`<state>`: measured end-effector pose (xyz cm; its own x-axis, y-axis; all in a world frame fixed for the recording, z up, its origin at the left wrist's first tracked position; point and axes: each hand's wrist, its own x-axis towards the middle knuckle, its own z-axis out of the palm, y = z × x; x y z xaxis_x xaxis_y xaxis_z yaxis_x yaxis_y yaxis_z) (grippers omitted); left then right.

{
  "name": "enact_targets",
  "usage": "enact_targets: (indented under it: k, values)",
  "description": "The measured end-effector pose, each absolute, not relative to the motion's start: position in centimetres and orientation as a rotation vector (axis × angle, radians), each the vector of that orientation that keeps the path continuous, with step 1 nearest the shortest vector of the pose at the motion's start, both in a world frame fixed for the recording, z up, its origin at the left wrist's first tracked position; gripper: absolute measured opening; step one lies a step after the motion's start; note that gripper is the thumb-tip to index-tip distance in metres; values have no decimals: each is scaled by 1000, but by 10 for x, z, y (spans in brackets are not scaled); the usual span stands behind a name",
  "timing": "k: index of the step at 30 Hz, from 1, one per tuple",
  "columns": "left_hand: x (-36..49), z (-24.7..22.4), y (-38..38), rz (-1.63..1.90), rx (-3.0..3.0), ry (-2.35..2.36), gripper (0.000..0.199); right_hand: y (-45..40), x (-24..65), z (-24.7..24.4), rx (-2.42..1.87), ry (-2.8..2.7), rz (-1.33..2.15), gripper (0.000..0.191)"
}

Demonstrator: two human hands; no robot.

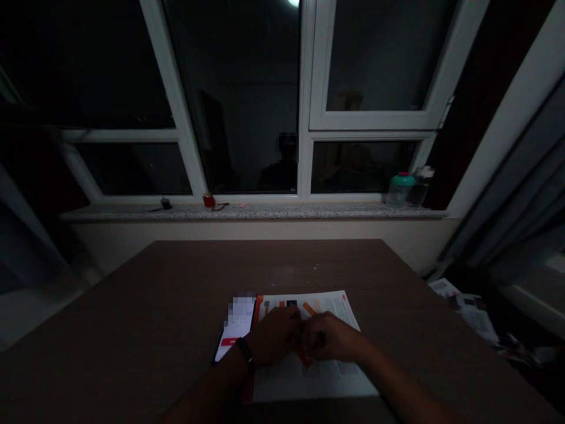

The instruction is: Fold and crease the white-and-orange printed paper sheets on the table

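My left hand (278, 335), with a dark band (245, 351) on its wrist, and my right hand (333, 337) meet above an open printed booklet (304, 386). The fingers of both hands are curled and pressed close together. A small red-orange piece (305, 358), perhaps folded paper, pokes out below them; the fingers hide most of it, and the dim light blurs its shape. Left of the booklet lies a phone (238, 321) with a lit screen, beside my left wrist.
The booklet and phone rest on a brown table (194, 277). Behind it, a stone windowsill (273, 212) carries a small red object (209, 201), a small dark object (165, 203), a teal-lidded bottle (401, 189) and a clear bottle (421, 187). Papers (474, 315) lie beyond the table's right edge.
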<state>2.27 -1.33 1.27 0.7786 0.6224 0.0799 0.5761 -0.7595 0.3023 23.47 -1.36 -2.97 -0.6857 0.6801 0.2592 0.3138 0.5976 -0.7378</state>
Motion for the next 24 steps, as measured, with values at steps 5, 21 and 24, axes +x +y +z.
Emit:
enact_targets:
  k: [5, 21, 24]
  values:
    - [19, 4, -11, 298, 2652, 877, 30, -17, 234, -23, -774, -2315, 979, 6]
    - [14, 0, -10, 359, 2624, 819, 37, -6, 244, -19, -1035, -2113, 671, 18]
    - [13, -5, -9, 357, 2621, 862, 36, -4, 245, -19, -1071, -2072, 623, 15]
